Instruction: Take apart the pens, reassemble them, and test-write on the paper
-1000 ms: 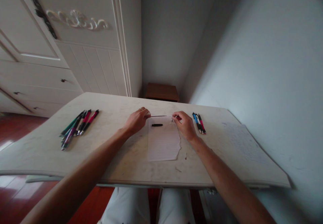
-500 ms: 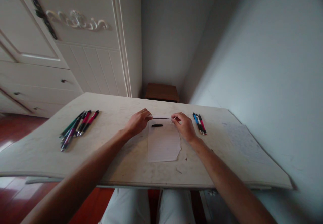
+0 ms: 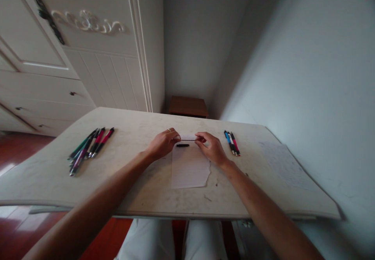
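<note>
My left hand [image 3: 165, 143], with a ring on one finger, pinches the left end of a thin dark stick that looks like a pen refill [image 3: 188, 140]. The fingertips of my right hand [image 3: 211, 146] close on its right end. It is held level across the top part of a lined sheet of paper [image 3: 189, 170], whose right edge is torn. A short black piece, perhaps a pen grip [image 3: 183, 145], lies on the sheet just below the stick. My fingertips hide both ends of the stick.
Several pens [image 3: 90, 146] lie in a loose pile on the left of the white table [image 3: 140, 203]. Three more pens [image 3: 232, 143] lie right of my right hand. A wall borders the table's right side, and a white cabinet [image 3: 114, 76] stands behind at left.
My hands have come closer together, and less of the thin stick shows between them. Both sit slightly lower. The black piece, sheet and pens have stayed in place.
</note>
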Action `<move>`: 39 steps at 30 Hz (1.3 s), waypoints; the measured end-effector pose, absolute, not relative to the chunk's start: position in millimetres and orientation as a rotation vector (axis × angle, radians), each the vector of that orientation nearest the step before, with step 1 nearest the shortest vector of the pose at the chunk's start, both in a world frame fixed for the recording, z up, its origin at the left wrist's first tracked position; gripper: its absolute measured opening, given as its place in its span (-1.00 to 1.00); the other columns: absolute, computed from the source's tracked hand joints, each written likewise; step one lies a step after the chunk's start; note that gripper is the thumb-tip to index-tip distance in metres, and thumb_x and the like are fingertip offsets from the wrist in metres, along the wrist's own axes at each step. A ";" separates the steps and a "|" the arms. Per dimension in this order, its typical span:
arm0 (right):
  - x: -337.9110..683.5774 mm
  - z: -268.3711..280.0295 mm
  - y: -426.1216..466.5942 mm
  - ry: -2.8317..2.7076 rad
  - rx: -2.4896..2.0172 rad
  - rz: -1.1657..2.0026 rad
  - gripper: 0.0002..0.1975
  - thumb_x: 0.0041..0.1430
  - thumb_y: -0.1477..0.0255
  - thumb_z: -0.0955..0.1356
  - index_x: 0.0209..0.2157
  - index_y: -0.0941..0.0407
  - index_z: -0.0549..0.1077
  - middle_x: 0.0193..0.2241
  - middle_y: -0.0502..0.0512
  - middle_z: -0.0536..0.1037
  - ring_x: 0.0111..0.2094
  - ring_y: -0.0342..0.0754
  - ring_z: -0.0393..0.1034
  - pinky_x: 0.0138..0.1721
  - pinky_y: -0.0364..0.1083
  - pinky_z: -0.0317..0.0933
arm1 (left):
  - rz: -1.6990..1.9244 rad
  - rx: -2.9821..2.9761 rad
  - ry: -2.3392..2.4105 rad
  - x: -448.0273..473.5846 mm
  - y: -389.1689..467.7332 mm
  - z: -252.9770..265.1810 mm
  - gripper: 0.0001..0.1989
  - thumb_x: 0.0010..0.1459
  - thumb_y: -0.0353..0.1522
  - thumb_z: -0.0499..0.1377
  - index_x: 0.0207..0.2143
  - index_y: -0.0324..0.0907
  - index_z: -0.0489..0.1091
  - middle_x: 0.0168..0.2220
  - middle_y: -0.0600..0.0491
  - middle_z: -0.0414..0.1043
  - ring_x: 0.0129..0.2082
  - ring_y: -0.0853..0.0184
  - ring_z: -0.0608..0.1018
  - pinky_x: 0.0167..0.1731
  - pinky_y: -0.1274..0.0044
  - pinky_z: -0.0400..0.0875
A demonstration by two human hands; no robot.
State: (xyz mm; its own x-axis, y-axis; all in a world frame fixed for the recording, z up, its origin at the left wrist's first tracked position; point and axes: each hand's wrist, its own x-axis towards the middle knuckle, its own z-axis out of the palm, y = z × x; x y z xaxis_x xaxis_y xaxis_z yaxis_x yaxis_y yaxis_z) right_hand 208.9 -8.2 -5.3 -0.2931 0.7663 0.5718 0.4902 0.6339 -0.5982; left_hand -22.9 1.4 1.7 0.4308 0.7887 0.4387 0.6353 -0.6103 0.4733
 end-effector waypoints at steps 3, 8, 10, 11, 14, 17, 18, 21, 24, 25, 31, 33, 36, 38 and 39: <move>209.0 -3.6 -8.8 -1.947 -0.986 0.411 -0.79 0.15 0.45 0.35 -0.15 0.09 0.50 -0.31 0.10 0.59 -0.33 -0.05 0.48 -0.22 -0.06 0.38 | 0.964 2.450 1.222 -23.0 0.7 2.9 -0.88 0.20 -0.47 0.09 -0.36 -0.19 0.42 -0.31 0.01 0.45 -0.31 0.31 0.49 -0.26 0.51 0.34; 211.5 -1.2 -6.4 -1.840 -1.033 0.459 -0.85 0.12 0.41 0.39 -0.25 0.10 0.53 -0.35 0.10 0.62 -0.33 -0.02 0.50 -0.23 -0.05 0.38 | 0.998 2.459 1.177 -21.8 -0.6 3.9 -0.87 0.22 -0.44 0.09 -0.34 -0.19 0.43 -0.30 0.01 0.46 -0.31 0.32 0.51 -0.26 0.52 0.36; 214.9 0.1 -4.1 -1.798 -1.065 0.462 -0.86 0.11 0.40 0.39 -0.27 0.10 0.54 -0.37 0.10 0.62 -0.33 -0.01 0.51 -0.22 -0.04 0.37 | 1.015 2.455 1.170 -20.9 -1.1 4.0 -0.88 0.24 -0.38 0.11 -0.26 -0.19 0.44 -0.26 0.00 0.46 -0.34 0.34 0.51 -0.28 0.52 0.37; 217.2 0.8 -2.8 -1.784 -1.080 0.457 -0.86 0.11 0.39 0.39 -0.27 0.10 0.54 -0.36 0.10 0.62 -0.32 -0.01 0.51 -0.21 -0.04 0.37 | 1.030 2.446 1.175 -20.6 -1.3 4.2 -0.85 0.24 -0.35 0.11 -0.20 -0.19 0.44 -0.23 -0.01 0.45 -0.37 0.36 0.50 -0.29 0.52 0.38; 225.5 2.7 1.7 -1.740 -1.121 0.414 -0.84 0.11 0.37 0.39 -0.26 0.10 0.53 -0.34 0.11 0.63 -0.31 0.00 0.50 -0.21 -0.03 0.36 | 1.090 2.399 1.211 -21.2 -2.0 5.1 -0.74 0.25 -0.28 0.13 -0.06 -0.19 0.40 -0.14 -0.04 0.42 -0.44 0.41 0.48 -0.33 0.52 0.40; 233.2 3.8 5.7 -1.695 -1.151 0.378 -0.83 0.10 0.34 0.39 -0.27 0.11 0.53 -0.35 0.11 0.62 -0.32 0.00 0.50 -0.23 -0.03 0.36 | 1.085 2.386 1.207 -22.9 -2.6 6.2 -0.71 0.22 -0.26 0.16 -0.06 -0.19 0.41 -0.13 -0.04 0.42 -0.45 0.42 0.47 -0.36 0.53 0.41; 235.1 4.0 6.7 -1.684 -1.159 0.375 -0.82 0.09 0.33 0.39 -0.28 0.11 0.53 -0.36 0.12 0.62 -0.32 0.00 0.50 -0.24 -0.03 0.36 | 1.050 2.404 1.194 -23.5 -2.8 6.2 -0.73 0.21 -0.26 0.17 -0.09 -0.19 0.43 -0.15 -0.02 0.44 -0.44 0.42 0.48 -0.36 0.54 0.40; 238.1 4.4 8.4 -1.660 -1.174 0.372 -0.81 0.07 0.32 0.40 -0.29 0.12 0.53 -0.36 0.14 0.62 -0.34 0.00 0.49 -0.25 -0.03 0.35 | 0.883 2.496 1.141 -24.6 -2.6 4.9 -0.81 0.19 -0.28 0.19 -0.18 -0.16 0.49 -0.23 0.01 0.47 -0.39 0.38 0.50 -0.31 0.54 0.40; 237.8 4.6 8.1 -1.666 -1.174 0.375 -0.81 0.06 0.33 0.40 -0.29 0.12 0.53 -0.36 0.13 0.62 -0.34 0.00 0.49 -0.25 -0.03 0.36 | 0.768 2.528 1.136 -25.4 -0.7 1.7 -0.81 0.17 -0.29 0.20 -0.19 -0.13 0.52 -0.26 0.02 0.50 -0.35 0.35 0.52 -0.26 0.53 0.39; 237.3 4.6 7.6 -1.674 -1.170 0.378 -0.81 0.06 0.33 0.40 -0.29 0.12 0.53 -0.36 0.12 0.62 -0.34 -0.01 0.49 -0.25 -0.03 0.36 | 0.747 2.525 1.144 -25.8 0.2 0.5 -0.81 0.16 -0.30 0.20 -0.19 -0.12 0.52 -0.26 0.03 0.51 -0.34 0.34 0.53 -0.25 0.53 0.39; 235.2 3.5 5.2 -1.734 -1.159 0.380 -0.82 0.09 0.34 0.39 -0.28 0.11 0.54 -0.34 0.12 0.62 -0.36 -0.01 0.48 -0.26 -0.03 0.37 | 0.723 2.494 1.183 -26.9 2.5 -0.7 -0.80 0.16 -0.29 0.19 -0.19 -0.12 0.52 -0.28 0.04 0.53 -0.38 0.34 0.51 -0.28 0.52 0.37; 235.2 2.9 5.6 -1.734 -1.157 0.376 -0.82 0.09 0.35 0.39 -0.27 0.11 0.54 -0.33 0.12 0.62 -0.36 -0.01 0.48 -0.25 -0.03 0.37 | 0.756 2.481 1.185 -26.4 1.1 1.7 -0.78 0.17 -0.27 0.18 -0.18 -0.14 0.52 -0.28 0.03 0.52 -0.42 0.36 0.49 -0.31 0.53 0.37; 234.5 1.6 7.0 -1.715 -1.161 0.390 -0.82 0.09 0.35 0.39 -0.27 0.11 0.54 -0.34 0.12 0.62 -0.38 -0.03 0.47 -0.27 -0.04 0.36 | 0.832 2.462 1.188 -24.8 -1.9 5.2 -0.78 0.19 -0.27 0.17 -0.18 -0.16 0.51 -0.26 0.02 0.51 -0.46 0.40 0.47 -0.35 0.55 0.36; 233.4 0.2 8.3 -1.694 -1.155 0.425 -0.82 0.08 0.35 0.39 -0.28 0.12 0.53 -0.35 0.12 0.62 -0.38 -0.03 0.47 -0.28 -0.05 0.36 | 0.886 2.455 1.174 -23.1 -3.7 6.3 -0.80 0.19 -0.30 0.16 -0.20 -0.18 0.51 -0.27 0.01 0.51 -0.47 0.42 0.46 -0.37 0.56 0.35; 232.8 -0.7 8.9 -1.681 -1.150 0.448 -0.81 0.07 0.35 0.39 -0.28 0.13 0.53 -0.36 0.13 0.62 -0.38 -0.02 0.48 -0.28 -0.05 0.36 | 0.910 2.455 1.163 -21.8 -4.5 6.4 -0.81 0.19 -0.31 0.16 -0.21 -0.18 0.51 -0.29 0.01 0.51 -0.47 0.43 0.46 -0.38 0.57 0.35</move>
